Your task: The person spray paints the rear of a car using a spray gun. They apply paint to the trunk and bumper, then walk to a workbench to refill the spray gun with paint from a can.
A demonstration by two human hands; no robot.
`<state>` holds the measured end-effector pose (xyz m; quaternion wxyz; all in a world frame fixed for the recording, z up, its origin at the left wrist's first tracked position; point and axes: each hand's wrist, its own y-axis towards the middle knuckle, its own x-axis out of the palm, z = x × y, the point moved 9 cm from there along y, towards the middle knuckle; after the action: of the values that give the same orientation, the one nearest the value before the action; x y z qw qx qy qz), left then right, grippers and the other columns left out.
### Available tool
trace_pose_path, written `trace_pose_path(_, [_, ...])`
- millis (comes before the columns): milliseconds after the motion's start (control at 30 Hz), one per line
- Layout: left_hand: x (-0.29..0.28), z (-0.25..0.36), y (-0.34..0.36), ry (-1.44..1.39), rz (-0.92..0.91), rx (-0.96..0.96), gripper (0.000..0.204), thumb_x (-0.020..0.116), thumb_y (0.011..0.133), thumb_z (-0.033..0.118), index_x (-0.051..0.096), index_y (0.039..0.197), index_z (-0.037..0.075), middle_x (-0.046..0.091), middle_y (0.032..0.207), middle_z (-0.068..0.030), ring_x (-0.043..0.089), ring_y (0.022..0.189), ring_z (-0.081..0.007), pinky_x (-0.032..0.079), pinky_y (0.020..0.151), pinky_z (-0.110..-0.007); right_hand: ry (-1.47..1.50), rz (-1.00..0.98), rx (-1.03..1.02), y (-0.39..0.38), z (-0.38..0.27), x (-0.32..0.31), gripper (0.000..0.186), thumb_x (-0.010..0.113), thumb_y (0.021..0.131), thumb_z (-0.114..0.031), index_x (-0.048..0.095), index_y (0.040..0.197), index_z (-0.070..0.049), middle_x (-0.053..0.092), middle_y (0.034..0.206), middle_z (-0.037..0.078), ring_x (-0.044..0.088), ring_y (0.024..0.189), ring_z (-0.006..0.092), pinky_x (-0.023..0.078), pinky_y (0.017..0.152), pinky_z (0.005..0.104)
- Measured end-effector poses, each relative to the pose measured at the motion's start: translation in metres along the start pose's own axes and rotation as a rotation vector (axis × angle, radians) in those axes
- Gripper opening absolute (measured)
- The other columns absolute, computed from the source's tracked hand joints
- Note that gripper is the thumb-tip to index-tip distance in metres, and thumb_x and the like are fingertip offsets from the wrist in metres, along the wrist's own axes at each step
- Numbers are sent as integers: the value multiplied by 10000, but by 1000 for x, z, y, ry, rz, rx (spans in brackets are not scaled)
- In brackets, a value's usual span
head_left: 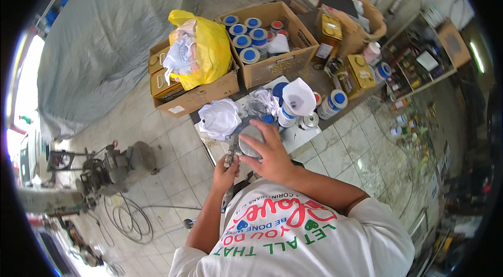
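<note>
My left hand (226, 173) is closed around a metal spray gun (230, 152), held upright in front of my body. A round grey cup (251, 139) sits beside the gun's metal body. My right hand (273, 157) spans this cup from the right, its fingers curled over the top and side. Just beyond my hands, crumpled white cloth or paper (220, 118) lies on the small white-topped table (209, 143). To its right, a white funnel (298, 96) rests on a blue-and-white can (286, 116), near a small open-looking metal tin (310, 120).
Behind the table stand a cardboard box (280, 70) of blue-lidded cans and a yellow plastic bag (209, 62) on another box. Gold tins (361, 70) stand at the right. An air compressor (118, 167) and coiled hose (128, 219) occupy the left floor. A grey cover (105, 41) drapes something large.
</note>
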<state>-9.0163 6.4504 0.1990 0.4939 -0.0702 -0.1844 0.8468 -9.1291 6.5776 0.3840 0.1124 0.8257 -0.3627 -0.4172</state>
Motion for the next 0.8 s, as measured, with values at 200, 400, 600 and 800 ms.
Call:
trace_pose_path(200, [-9,-15,-12,298,287,-45,496,636,1005,479,605,774,41,555,651,16,476,609,-90,400,550,-310,156,-209,-99,0,33,19,466,796,830,-197,661,1266,-109,434,1406,225,459,1266,441,400,1066,507])
trace_pose_path(400, [0,-37,-11,208,331,-94,519,627,1011,488,567,729,56,530,632,28,462,600,-87,384,541,-310,514,-234,-102,6,56,8,439,710,927,-239,625,1344,-130,451,1441,195,493,1289,345,396,1094,463])
trace_pose_path(600, [0,-65,6,-11,251,-93,487,625,1017,475,528,736,89,481,612,50,429,550,-58,341,493,-272,1648,84,834,-29,150,34,582,422,1077,-529,526,1428,-76,595,1397,90,546,1306,260,386,1128,435])
trace_pose_path(800, [-21,-67,5,-35,245,-155,430,646,1013,442,534,764,110,475,608,65,419,516,-42,313,461,-250,1616,48,1222,-94,195,82,675,386,1018,-685,520,1408,-151,625,1374,74,562,1307,274,396,1089,541])
